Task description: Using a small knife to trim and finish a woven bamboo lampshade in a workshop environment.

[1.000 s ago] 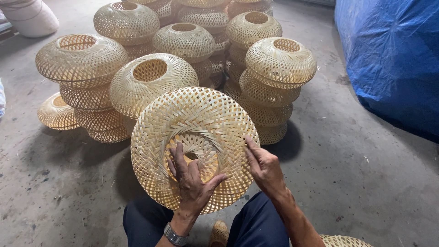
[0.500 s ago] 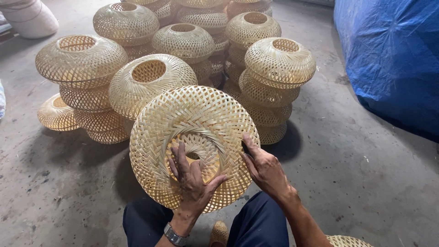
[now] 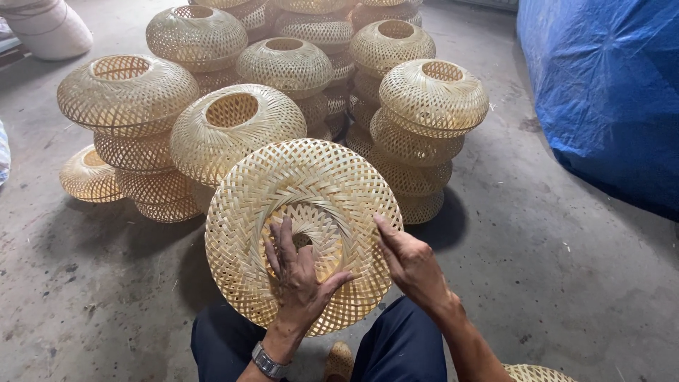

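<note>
Woven bamboo shade (image 3: 304,205) stands on edge at lower centre of the frame, its round face turned toward the camera, propped against the person's dark-trousered knees (image 3: 396,350); its upper rim overlaps the stacks behind, so there is little free room above it, while bare concrete floor (image 3: 552,269) lies open to the right and lower left. At far left a white sack (image 3: 53,28) is cut off by the frame's top corner; a low single shade (image 3: 88,173) sits beside a stack of finished shades (image 3: 131,113). The left hand (image 3: 300,279), a watch (image 3: 267,363) at its wrist, lies flat with fingers spread over the central opening of the weave, pressing rather than clasping; the right hand (image 3: 410,265) pinches the shade's right rim in a narrow grip. More stacks (image 3: 428,120) crowd the upper centre; a blue tarpaulin (image 3: 608,92) fills the upper right; another woven piece (image 3: 537,373) is barely visible at the bottom edge.
</note>
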